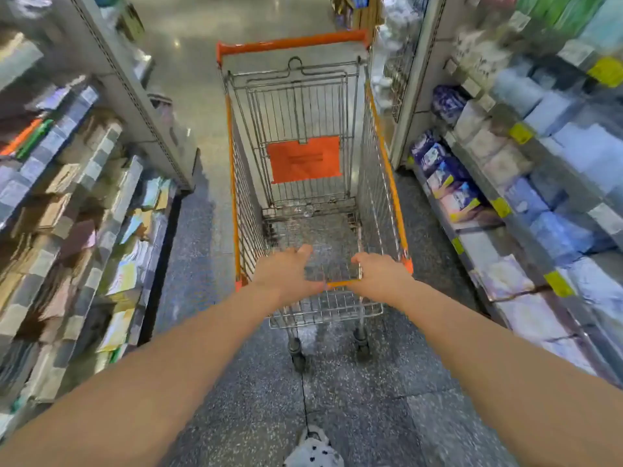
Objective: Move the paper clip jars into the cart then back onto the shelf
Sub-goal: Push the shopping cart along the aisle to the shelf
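Left hand (289,268) and right hand (378,272) sit apart, each curled over the near rim of the cart (383,153); no paper clip jars can be made out on the blurred shelves (84,203) or in the cart; such jars are probably small, light and slick; best gripped round the body.

This is a shop, seen down one aisle of a self-service store. A wire shopping cart (384,156) with an orange push handle (293,43) stands in the middle of the frame on a speckled stone floor (371,416). Tall metal shelving runs along both sides. The left shelves (84,183) carry stacks of what seem to be paper goods and envelopes, though they are blurred. The right shelves (478,227) carry soft packs in plastic wrap (438,163). Small yellow price tags (521,133) sit on the front edges of the right shelves.
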### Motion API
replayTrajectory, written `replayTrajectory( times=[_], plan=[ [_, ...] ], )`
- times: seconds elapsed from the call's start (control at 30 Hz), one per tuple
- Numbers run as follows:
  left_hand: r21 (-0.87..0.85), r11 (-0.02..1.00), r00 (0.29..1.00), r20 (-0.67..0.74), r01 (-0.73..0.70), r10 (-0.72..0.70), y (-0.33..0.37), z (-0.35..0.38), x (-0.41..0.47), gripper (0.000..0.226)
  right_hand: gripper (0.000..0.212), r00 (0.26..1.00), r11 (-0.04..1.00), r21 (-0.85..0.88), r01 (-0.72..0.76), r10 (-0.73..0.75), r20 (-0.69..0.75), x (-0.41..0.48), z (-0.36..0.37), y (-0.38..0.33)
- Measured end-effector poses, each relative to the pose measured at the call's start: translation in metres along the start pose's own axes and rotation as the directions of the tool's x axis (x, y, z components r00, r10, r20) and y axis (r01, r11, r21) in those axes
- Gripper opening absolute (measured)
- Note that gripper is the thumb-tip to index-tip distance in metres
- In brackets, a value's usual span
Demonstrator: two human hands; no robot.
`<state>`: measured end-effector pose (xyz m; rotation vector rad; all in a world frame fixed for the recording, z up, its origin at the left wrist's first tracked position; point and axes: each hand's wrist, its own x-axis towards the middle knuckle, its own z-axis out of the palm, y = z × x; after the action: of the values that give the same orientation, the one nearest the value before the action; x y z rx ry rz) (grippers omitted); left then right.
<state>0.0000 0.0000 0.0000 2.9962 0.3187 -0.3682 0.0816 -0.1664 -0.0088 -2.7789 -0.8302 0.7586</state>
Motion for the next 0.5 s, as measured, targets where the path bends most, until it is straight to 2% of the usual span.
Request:
replayTrajectory(
  times=[0.13,0.23,0.3,0.37,0.43,0.5],
  plan=[
    [0.064,0.998,0.982,0.189,0.007,-0.019,-0.008,0.016,0.025,0.088,0.061,0.975,0.997,-0.015,-0.078,0.08,0.205,0.03,0.017,0.003],
    [0.068,0.998,0.948,0.318,0.008,-0.029,-0.015,0.031,0.041,0.081,0.065,0.968,0.992,-0.111,-0.059,0.084,0.236,0.049,0.029,0.008],
    [0.013,1.0,0.916,0.401,0.024,-0.027,-0.025,0.043,0.048,0.07,0.067,0.969,0.984,-0.173,-0.04,0.081,0.232,0.057,0.033,0.01],
    [-0.059,0.998,0.873,0.488,0.021,0.011,-0.033,0.056,0.05,0.05,0.068,0.967,0.982,-0.185,-0.046,0.09,0.237,0.061,0.034,0.01],
    [-0.057,0.998,0.872,0.488,0.006,0.022,-0.036,0.065,0.047,0.03,0.068,0.963,0.982,-0.183,-0.054,0.1,0.251,0.063,0.036,0.01],
    [-0.016,1.0,0.893,0.449,0.026,-0.016,-0.036,0.068,0.045,0.024,0.064,0.96,0.979,-0.2,-0.048,0.1,0.26,0.063,0.037,0.011]
  ],
)
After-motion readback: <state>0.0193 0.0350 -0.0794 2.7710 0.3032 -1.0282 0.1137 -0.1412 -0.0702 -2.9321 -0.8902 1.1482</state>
